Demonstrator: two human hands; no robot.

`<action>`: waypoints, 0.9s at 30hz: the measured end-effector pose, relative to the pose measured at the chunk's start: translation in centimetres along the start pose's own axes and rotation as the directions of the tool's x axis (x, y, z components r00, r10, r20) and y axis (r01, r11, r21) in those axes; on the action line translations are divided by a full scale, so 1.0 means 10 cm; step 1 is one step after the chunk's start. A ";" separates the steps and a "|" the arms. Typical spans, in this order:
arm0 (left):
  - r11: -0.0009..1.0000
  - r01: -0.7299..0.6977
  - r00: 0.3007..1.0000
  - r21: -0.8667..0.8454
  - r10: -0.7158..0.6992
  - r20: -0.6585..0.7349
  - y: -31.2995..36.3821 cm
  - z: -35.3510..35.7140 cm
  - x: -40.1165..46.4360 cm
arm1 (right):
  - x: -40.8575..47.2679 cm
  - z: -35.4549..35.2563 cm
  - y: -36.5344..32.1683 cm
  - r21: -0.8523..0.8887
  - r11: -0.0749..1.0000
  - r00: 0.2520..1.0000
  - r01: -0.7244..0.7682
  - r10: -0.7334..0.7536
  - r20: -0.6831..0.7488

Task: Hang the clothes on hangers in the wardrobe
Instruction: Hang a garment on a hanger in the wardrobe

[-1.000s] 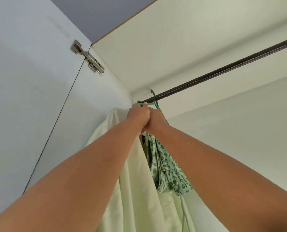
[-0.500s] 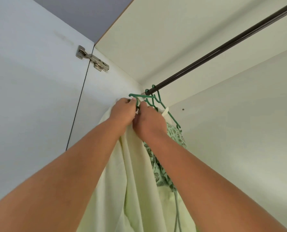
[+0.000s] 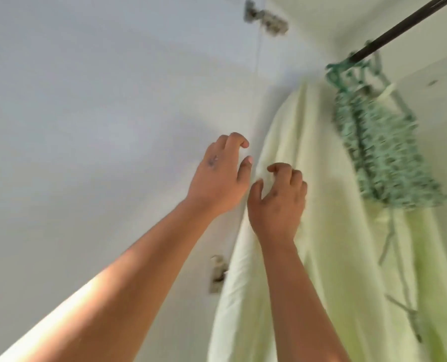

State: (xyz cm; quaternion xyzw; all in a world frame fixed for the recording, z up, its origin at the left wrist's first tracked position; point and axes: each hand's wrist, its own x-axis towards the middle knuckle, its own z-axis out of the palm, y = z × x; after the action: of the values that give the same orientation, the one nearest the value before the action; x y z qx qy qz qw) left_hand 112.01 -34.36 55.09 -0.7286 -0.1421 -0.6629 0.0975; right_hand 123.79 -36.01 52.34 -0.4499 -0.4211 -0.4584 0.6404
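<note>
Left hand [image 3: 218, 176] and right hand [image 3: 278, 197] both empty, fingers loosely curled, side by side in front of the pale yellow-green fabric garment [image 3: 316, 231]. Up right of them, the blurred green plastic hangers [image 3: 347, 70] hook the dark metal rod [image 3: 400, 28], cut off at frame edge, carrying a green floral patterned garment [image 3: 384, 158]; hinges blurred.

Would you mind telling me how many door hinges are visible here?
2: upper hinge at the top edge, lower hinge beside the pale green garment. Others may be hidden.
</note>
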 end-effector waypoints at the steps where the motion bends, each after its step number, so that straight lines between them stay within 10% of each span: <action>1: 0.997 0.006 1.000 0.071 -0.005 -0.012 -0.13 -0.16 -0.16 | -0.19 0.06 -0.11 -0.009 1.000 1.000 0.001 -0.001 0.013; 9: 0.847 0.142 0.978 0.512 -0.200 0.058 -0.93 -2.01 -1.68 | -2.07 0.29 -1.64 0.238 0.963 0.949 -0.129 0.050 0.312; 16: 0.471 0.221 0.862 0.854 -0.504 0.055 -1.19 -4.46 -3.48 | -3.68 0.04 -3.77 0.477 0.836 0.852 -0.271 -0.022 0.523; 27: 0.064 0.309 0.673 0.949 -0.719 -0.171 -1.59 -6.78 -5.06 | -5.58 -0.13 -6.13 0.484 0.698 0.455 -0.527 -0.248 0.855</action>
State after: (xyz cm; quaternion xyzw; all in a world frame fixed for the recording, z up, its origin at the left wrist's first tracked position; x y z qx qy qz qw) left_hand 38.99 -45.74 11.03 -0.5248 -0.7668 -0.2932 0.2252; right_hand 52.13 -36.35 10.53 -0.3763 -0.7832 0.0979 0.4852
